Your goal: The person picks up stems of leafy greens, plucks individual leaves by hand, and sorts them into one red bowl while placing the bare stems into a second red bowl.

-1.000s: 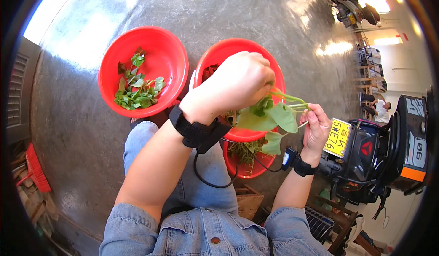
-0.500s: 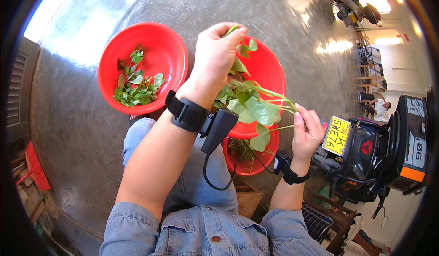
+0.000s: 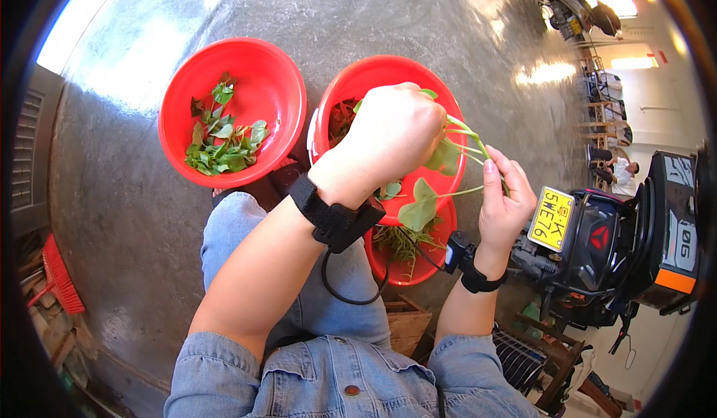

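My right hand [image 3: 504, 201] pinches a bunch of leafy green stems [image 3: 472, 140] between thumb and fingers; one heart-shaped leaf [image 3: 420, 206] hangs down from it on a long stalk. My left hand [image 3: 399, 130] is closed at the leafy end of the same bunch, knuckles up; its fingertips are hidden behind the hand. Both are over the middle red bucket [image 3: 366, 68], which has dark reddish and green leaves inside. To the left, a wide red basin [image 3: 173, 112] contains a small heap of picked green leaves [image 3: 224, 145].
Below the bucket, close to my knees, another red container [image 3: 441, 257] contains thin green stalks. A motorcycle [image 3: 597, 246] with a yellow plate stands at right. A red broom [image 3: 60, 276] lies at left on the grey concrete floor [image 3: 358, 14]. Another person [image 3: 624, 175] sits far right.
My left hand has come down and to the right, from above the bucket to the leaves near my right hand. My right hand has barely moved and keeps its pinch.
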Action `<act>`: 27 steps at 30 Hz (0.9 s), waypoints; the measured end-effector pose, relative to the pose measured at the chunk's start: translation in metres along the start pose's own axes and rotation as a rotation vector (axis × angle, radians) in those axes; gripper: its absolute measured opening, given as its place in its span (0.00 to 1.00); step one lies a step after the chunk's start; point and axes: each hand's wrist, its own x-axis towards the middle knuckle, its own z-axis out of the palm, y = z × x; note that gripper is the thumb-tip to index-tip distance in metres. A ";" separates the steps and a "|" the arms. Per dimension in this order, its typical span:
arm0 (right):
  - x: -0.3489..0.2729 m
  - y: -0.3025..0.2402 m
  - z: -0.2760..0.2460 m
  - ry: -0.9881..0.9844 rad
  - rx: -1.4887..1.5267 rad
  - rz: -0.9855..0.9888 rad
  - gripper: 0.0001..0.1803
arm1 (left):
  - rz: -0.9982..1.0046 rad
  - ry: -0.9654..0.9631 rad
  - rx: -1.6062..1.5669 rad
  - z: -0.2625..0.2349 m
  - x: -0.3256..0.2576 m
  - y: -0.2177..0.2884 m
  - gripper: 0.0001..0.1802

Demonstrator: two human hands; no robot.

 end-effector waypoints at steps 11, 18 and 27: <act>-0.013 -0.001 0.016 -0.039 -0.109 -0.009 0.09 | -0.603 0.112 -0.728 -0.008 0.007 0.010 0.07; -0.018 0.018 0.009 0.061 0.043 0.204 0.08 | -0.543 0.463 -1.045 -0.012 0.013 -0.015 0.08; -0.019 0.025 0.004 0.099 0.355 0.348 0.11 | -0.410 0.221 -1.018 -0.026 0.012 -0.025 0.07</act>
